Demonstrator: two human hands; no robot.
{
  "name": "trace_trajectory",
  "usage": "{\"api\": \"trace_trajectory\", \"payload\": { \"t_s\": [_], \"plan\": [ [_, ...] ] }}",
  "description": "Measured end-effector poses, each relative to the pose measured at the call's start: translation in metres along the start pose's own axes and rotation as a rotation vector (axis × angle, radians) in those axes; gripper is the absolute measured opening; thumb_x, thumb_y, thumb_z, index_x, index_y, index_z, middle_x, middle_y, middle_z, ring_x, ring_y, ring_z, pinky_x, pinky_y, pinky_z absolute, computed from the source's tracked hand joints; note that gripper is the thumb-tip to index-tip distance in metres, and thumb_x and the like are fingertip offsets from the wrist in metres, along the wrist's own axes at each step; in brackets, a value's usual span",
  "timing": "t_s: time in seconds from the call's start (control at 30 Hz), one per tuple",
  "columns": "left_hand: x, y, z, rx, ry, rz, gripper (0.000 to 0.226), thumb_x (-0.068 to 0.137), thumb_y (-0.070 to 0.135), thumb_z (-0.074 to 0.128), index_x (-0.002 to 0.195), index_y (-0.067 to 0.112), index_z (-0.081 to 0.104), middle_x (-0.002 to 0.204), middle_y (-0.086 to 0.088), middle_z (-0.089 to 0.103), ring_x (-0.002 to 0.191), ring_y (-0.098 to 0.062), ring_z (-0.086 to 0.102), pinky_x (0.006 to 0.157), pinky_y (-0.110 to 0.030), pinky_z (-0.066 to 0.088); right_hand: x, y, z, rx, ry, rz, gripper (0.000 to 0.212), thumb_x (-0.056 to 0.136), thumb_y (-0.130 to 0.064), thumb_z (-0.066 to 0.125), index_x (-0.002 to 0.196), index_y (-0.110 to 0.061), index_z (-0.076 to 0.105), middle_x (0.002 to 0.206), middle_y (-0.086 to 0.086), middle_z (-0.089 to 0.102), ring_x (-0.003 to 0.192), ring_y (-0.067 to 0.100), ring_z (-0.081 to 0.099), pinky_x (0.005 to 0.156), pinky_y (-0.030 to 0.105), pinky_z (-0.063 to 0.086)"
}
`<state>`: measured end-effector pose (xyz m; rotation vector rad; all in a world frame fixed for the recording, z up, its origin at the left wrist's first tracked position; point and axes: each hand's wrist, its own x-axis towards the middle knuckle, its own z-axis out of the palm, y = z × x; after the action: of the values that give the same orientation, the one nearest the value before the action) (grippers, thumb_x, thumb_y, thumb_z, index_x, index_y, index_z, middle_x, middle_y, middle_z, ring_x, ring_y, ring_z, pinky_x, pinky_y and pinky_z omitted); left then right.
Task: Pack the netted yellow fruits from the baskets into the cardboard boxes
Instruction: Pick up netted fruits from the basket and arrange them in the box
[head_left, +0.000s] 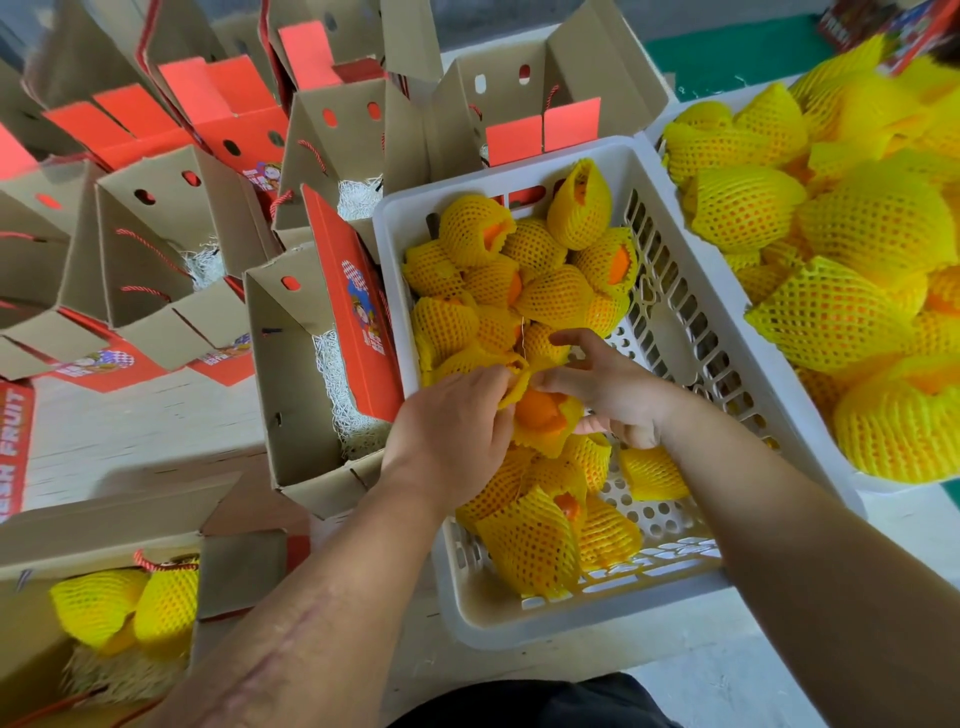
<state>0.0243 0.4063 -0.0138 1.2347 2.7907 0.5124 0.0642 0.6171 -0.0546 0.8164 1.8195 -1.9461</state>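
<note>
1. Head view, step in hand: a netted fruit (543, 415) is being picked out of the white basket (691, 332). The left hand (447, 431) pinches the loose top of its yellow net, and the right hand (608, 389) is curled against its far side, so both grips are closed on the same fruit, which lies on the heap inside the basket.
2. Next move, as a judgement: a lift clear of the neighbouring fruits is called for, then a carry leftward to the open cardboard box (306, 379) just beside the basket, lined with shredded paper.
3. Hard to make out: the right fingertips are hidden behind the net. A second basket (727, 270) is cut off at the right edge, and the partly filled box (98, 623) at the bottom left.
</note>
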Motion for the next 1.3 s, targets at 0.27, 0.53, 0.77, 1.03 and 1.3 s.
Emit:
{"api": "trace_trajectory", "payload": {
  "t_s": [0.27,0.53,0.77,1.03,1.3],
  "plan": [
    [-0.003,-0.003,-0.004,-0.158,-0.072,0.079,0.036,0.080,0.064,0.061,0.108,0.042,0.065,0.132,0.019,0.049,0.109,-0.005,0.057,0.066,-0.027,0.049,-0.005,-0.006,0.002,0.224,-0.248,0.118,0.045,0.095,-0.037,0.057,0.140,-0.036,0.055,0.135,0.007,0.064,0.104,0.028,0.070,0.074,0.040,0.057],
    [-0.003,-0.006,-0.004,-0.141,-0.176,0.064,0.092,0.063,0.095,0.061,0.136,0.045,0.035,0.128,0.024,0.058,0.114,-0.007,0.060,0.080,-0.031,0.053,-0.008,0.007,0.023,0.271,-0.430,0.215,0.062,0.081,-0.071,0.061,0.118,-0.023,0.074,0.123,0.012,0.072,0.112,0.030,0.070,0.100,0.050,0.052],
    [0.001,-0.009,0.000,-0.030,-0.172,0.178,0.091,0.075,0.084,0.062,0.153,0.049,0.030,0.147,0.024,0.047,0.127,-0.008,0.049,0.096,-0.037,0.053,-0.003,0.002,0.017,0.413,-0.523,0.204,0.082,0.087,-0.079,0.052,0.144,-0.021,0.057,0.141,0.019,0.061,0.133,0.039,0.057,0.111,0.054,0.045],
    [-0.002,-0.010,0.004,-0.051,0.004,0.041,0.093,0.072,0.072,0.071,0.151,0.035,0.039,0.128,0.009,0.047,0.118,-0.016,0.048,0.093,-0.033,0.048,0.020,0.030,-0.008,-1.114,0.099,-0.041,0.068,0.091,-0.039,0.069,0.151,-0.033,0.038,0.151,0.008,0.039,0.139,0.035,0.034,0.107,0.047,0.039],
    [-0.001,-0.008,0.005,-0.013,0.068,0.076,0.074,0.068,0.058,0.079,0.129,0.022,0.055,0.119,0.000,0.050,0.106,-0.021,0.053,0.085,-0.033,0.045,0.033,0.049,0.011,-0.958,0.121,0.010,0.082,0.074,-0.050,0.080,0.136,-0.026,0.031,0.134,0.006,0.038,0.130,0.030,0.041,0.097,0.045,0.047]
  ]
}}
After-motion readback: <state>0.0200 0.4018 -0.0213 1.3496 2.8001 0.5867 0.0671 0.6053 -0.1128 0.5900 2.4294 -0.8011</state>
